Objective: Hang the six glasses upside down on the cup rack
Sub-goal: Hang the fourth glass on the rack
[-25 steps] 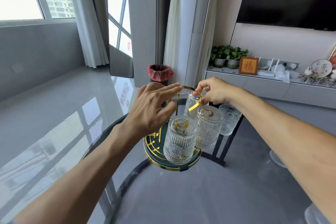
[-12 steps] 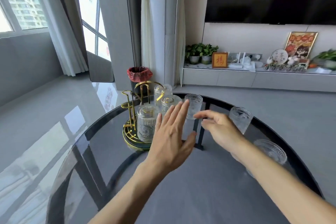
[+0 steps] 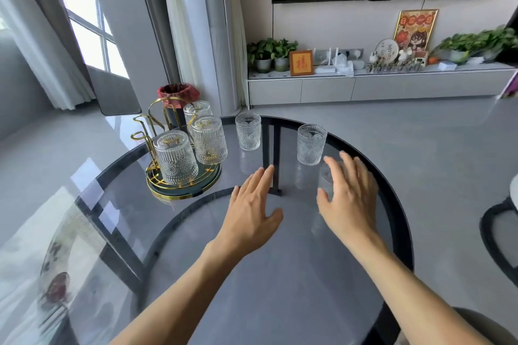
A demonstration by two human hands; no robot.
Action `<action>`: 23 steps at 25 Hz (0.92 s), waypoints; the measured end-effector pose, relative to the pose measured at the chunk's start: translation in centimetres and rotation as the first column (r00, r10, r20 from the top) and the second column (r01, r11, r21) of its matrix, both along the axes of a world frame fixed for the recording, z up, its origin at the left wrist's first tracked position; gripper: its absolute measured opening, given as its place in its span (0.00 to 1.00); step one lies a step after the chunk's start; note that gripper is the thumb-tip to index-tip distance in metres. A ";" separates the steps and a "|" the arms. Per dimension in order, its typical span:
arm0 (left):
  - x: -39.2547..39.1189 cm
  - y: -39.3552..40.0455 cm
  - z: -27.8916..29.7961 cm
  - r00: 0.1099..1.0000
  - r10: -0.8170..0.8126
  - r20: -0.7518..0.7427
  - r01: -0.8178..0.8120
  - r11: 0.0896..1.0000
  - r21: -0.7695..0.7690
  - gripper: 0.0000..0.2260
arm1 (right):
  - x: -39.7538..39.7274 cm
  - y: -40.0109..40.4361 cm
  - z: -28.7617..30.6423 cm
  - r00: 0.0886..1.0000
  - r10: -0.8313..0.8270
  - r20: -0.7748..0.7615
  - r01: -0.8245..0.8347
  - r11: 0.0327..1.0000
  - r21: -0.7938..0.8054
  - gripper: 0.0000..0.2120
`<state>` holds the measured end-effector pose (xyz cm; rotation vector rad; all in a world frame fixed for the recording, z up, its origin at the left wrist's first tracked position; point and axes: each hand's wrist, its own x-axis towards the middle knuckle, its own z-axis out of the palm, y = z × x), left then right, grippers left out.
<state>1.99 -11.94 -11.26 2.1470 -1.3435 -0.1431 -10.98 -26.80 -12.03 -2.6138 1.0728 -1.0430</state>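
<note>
The gold cup rack on its round green base stands at the table's left. Three ribbed glasses hang upside down on it: a front one, a middle one and a back one. Two glasses stand upright on the table, one near the rack and one further right. A third upright glass is mostly hidden behind my right hand, whose spread fingers hover over it; I cannot tell if they touch. My left hand is flat and open above the table, holding nothing.
The round dark glass table has a black rim curving close behind the upright glasses. A dark chair sits off the right edge. A red-lined bin stands on the floor behind the rack.
Both hands left the rack and came back over the table. My right hand has moved right and now hovers over the nearest upright glass. The camera tilted down.
</note>
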 end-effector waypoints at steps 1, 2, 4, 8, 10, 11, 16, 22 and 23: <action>0.2 0.2 0.0 1.000 0.004 0.002 -0.004 1.000 0.003 0.37 | 0.0 -0.6 -0.4 0.997 -0.070 -0.033 0.071 0.997 0.025 0.32; 0.3 0.5 0.0 1.000 0.007 0.007 -0.007 1.000 0.007 0.36 | 0.2 -1.1 -0.8 0.992 -0.114 -0.058 0.120 0.987 0.107 0.36; 0.7 1.0 0.0 1.000 0.019 0.002 -0.019 1.000 0.012 0.36 | 0.5 -1.7 -1.3 0.986 -0.157 -0.052 0.165 0.922 0.349 0.39; 1.4 2.9 -0.3 0.988 0.101 -0.119 -0.109 0.992 -0.059 0.27 | 0.9 -1.1 -0.9 0.993 -0.082 0.082 0.027 0.852 0.523 0.45; 1.6 3.9 0.1 0.969 0.134 -0.209 -0.165 0.976 -0.141 0.22 | 1.5 1.1 -0.4 0.983 0.004 0.185 -0.120 0.773 0.623 0.48; 2.1 4.5 0.5 0.953 0.151 -0.262 -0.201 0.963 -0.179 0.21 | 2.2 2.6 0.0 0.965 0.046 0.257 -0.215 0.701 0.680 0.49; 5.1 8.1 3.2 0.708 0.115 -0.697 -0.331 0.926 -0.183 0.27 | 6.9 9.1 3.3 0.812 0.185 0.553 -0.577 0.397 0.714 0.43; 8.7 11.9 5.2 0.400 -0.186 -0.898 -0.526 0.755 -0.391 0.23 | 12.9 13.5 6.8 0.674 0.274 0.686 -0.737 0.176 0.653 0.40; 9.6 12.4 5.5 0.434 -0.181 -0.882 -0.570 0.703 -0.425 0.22 | 13.9 13.8 7.3 0.671 0.348 0.655 -0.733 0.178 0.656 0.40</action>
